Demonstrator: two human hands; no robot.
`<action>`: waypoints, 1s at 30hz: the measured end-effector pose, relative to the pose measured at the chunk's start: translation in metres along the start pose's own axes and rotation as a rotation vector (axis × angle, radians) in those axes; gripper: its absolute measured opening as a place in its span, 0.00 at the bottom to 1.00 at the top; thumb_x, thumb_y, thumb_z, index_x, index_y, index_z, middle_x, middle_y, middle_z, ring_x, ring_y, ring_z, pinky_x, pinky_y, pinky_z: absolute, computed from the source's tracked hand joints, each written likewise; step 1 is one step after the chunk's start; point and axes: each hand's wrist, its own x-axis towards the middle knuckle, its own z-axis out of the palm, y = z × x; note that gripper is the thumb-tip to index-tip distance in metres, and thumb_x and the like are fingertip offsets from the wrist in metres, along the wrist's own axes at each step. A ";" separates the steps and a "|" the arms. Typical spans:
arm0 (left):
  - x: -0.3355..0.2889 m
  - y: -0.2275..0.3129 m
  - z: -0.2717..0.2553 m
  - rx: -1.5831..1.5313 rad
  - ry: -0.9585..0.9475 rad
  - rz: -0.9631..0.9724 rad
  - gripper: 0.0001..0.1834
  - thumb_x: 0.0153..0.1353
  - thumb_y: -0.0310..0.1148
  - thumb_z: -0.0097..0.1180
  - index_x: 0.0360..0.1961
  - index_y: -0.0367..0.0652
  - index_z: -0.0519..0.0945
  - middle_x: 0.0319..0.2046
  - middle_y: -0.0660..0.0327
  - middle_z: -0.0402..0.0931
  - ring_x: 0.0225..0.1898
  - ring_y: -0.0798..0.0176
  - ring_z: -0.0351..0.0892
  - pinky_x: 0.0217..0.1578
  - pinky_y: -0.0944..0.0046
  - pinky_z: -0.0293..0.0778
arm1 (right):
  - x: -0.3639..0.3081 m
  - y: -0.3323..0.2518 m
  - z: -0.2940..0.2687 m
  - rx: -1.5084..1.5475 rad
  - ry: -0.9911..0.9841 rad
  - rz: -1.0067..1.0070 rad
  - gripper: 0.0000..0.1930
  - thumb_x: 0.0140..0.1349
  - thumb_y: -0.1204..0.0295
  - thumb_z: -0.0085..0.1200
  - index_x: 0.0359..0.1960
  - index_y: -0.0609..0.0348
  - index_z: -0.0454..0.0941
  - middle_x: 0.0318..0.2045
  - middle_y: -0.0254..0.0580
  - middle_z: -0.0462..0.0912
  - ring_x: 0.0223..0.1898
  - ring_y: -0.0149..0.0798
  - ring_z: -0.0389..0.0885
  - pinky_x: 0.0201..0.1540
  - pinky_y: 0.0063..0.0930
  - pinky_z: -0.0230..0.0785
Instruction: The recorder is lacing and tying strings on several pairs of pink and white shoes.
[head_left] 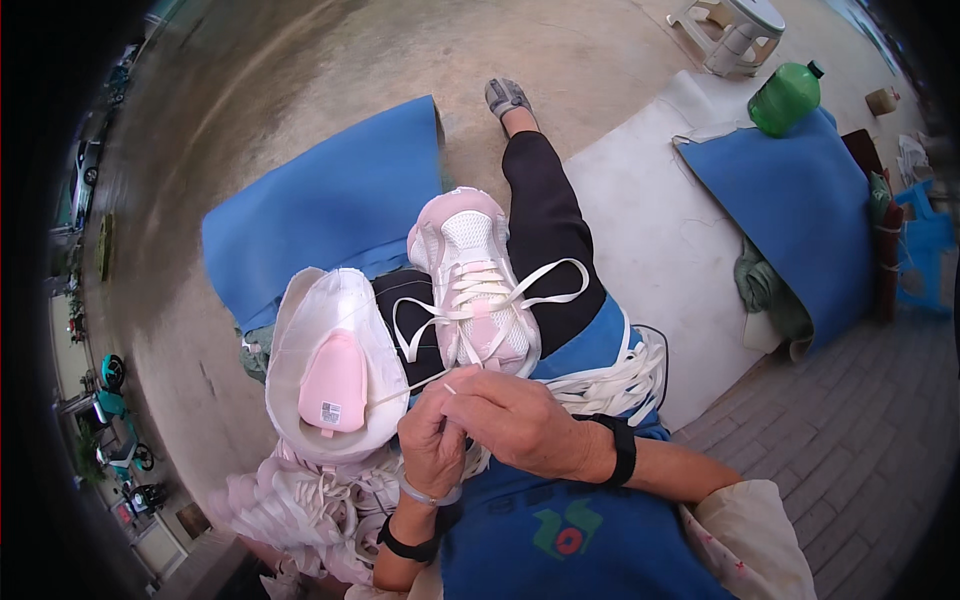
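A pink and white sneaker upper (472,225) rests on my lap, with a cream shoelace (555,270) threaded through its front and looping out to both sides. My left hand (430,440) and my right hand (520,425) meet just below it, fingers pinched together. A lace runs from the shoe into them, and a short white lace end pokes out between the fingers. How each fingertip grips it is partly hidden. To the left of my hands sits a white, shoe-shaped piece (290,400) with a pink padded tongue (335,375) bearing a printed label.
Loose white laces (625,385) lie bundled at my right hip. Several pink and white uppers (300,505) pile at lower left. Blue sheets (320,190) flank my legs. A green bottle (788,98), a white stool (735,35) and a blue chair (922,245) stand to the right.
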 end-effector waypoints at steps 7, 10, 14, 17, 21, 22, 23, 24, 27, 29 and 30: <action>-0.002 0.007 -0.005 -0.347 0.166 -0.217 0.14 0.71 0.28 0.45 0.49 0.29 0.76 0.36 0.55 0.81 0.39 0.66 0.80 0.45 0.67 0.74 | -0.003 0.008 -0.035 0.031 0.025 0.408 0.14 0.61 0.82 0.49 0.49 0.66 0.74 0.33 0.48 0.77 0.33 0.44 0.81 0.36 0.29 0.74; 0.013 0.008 -0.025 -0.346 0.220 -0.131 0.15 0.72 0.30 0.43 0.50 0.28 0.75 0.30 0.58 0.80 0.38 0.65 0.80 0.50 0.64 0.73 | -0.003 0.019 -0.062 0.025 -0.195 0.523 0.07 0.64 0.78 0.49 0.41 0.67 0.77 0.30 0.43 0.78 0.22 0.33 0.76 0.28 0.25 0.70; 0.020 0.016 -0.043 -0.728 0.295 -0.111 0.16 0.73 0.34 0.42 0.48 0.30 0.74 0.18 0.65 0.69 0.27 0.67 0.74 0.42 0.60 0.76 | 0.002 0.008 -0.100 0.453 -0.103 0.669 0.05 0.64 0.78 0.49 0.36 0.67 0.78 0.27 0.34 0.75 0.25 0.24 0.71 0.29 0.18 0.65; 0.020 0.016 -0.054 -0.869 0.341 -0.074 0.16 0.73 0.36 0.40 0.46 0.32 0.73 0.13 0.69 0.59 0.18 0.73 0.63 0.30 0.65 0.73 | -0.010 0.024 -0.131 0.484 0.179 0.533 0.06 0.64 0.75 0.50 0.35 0.66 0.77 0.26 0.33 0.74 0.29 0.26 0.71 0.38 0.20 0.65; 0.011 0.019 -0.045 -0.397 0.254 -0.174 0.13 0.73 0.36 0.42 0.44 0.36 0.73 0.15 0.71 0.59 0.17 0.75 0.57 0.22 0.72 0.60 | -0.010 0.034 -0.107 0.786 0.259 0.333 0.07 0.67 0.72 0.47 0.38 0.64 0.74 0.21 0.35 0.72 0.30 0.30 0.74 0.42 0.32 0.68; 0.008 0.023 -0.043 -0.220 0.120 -0.169 0.12 0.73 0.35 0.42 0.44 0.36 0.74 0.15 0.70 0.61 0.17 0.76 0.57 0.22 0.72 0.58 | -0.009 0.032 -0.097 1.022 0.169 0.303 0.08 0.68 0.71 0.45 0.39 0.63 0.74 0.21 0.36 0.72 0.27 0.32 0.75 0.39 0.36 0.70; 0.005 0.027 -0.043 -0.044 -0.015 -0.162 0.11 0.72 0.33 0.43 0.44 0.37 0.75 0.16 0.70 0.63 0.18 0.76 0.57 0.21 0.73 0.56 | -0.005 0.022 -0.093 1.132 0.073 0.376 0.07 0.66 0.72 0.48 0.38 0.65 0.74 0.20 0.35 0.71 0.25 0.31 0.75 0.34 0.35 0.70; 0.002 0.031 -0.049 0.060 -0.076 -0.153 0.08 0.69 0.25 0.46 0.45 0.37 0.75 0.24 0.60 0.73 0.22 0.69 0.71 0.25 0.67 0.67 | 0.000 0.015 -0.099 0.867 -0.122 0.420 0.06 0.65 0.74 0.49 0.36 0.65 0.73 0.20 0.36 0.72 0.25 0.35 0.76 0.32 0.34 0.70; -0.004 0.035 -0.062 0.242 -0.065 0.004 0.08 0.68 0.25 0.47 0.45 0.38 0.76 0.26 0.56 0.75 0.22 0.59 0.74 0.26 0.64 0.69 | 0.006 0.020 -0.107 0.252 -0.443 0.392 0.04 0.61 0.77 0.51 0.34 0.66 0.73 0.21 0.41 0.73 0.25 0.42 0.77 0.30 0.34 0.69; -0.004 0.042 -0.058 0.269 0.025 -0.112 0.06 0.65 0.24 0.50 0.42 0.37 0.77 0.27 0.52 0.76 0.25 0.50 0.76 0.29 0.59 0.71 | 0.004 0.029 -0.109 -0.095 -0.574 0.321 0.03 0.59 0.78 0.51 0.34 0.66 0.73 0.22 0.45 0.74 0.25 0.47 0.77 0.30 0.34 0.69; 0.000 0.035 -0.054 0.337 0.035 -0.019 0.06 0.66 0.24 0.49 0.41 0.37 0.77 0.25 0.54 0.74 0.24 0.55 0.74 0.28 0.62 0.69 | 0.001 0.034 -0.110 -0.223 -0.564 0.299 0.03 0.59 0.79 0.51 0.34 0.65 0.73 0.24 0.47 0.75 0.26 0.50 0.77 0.31 0.37 0.70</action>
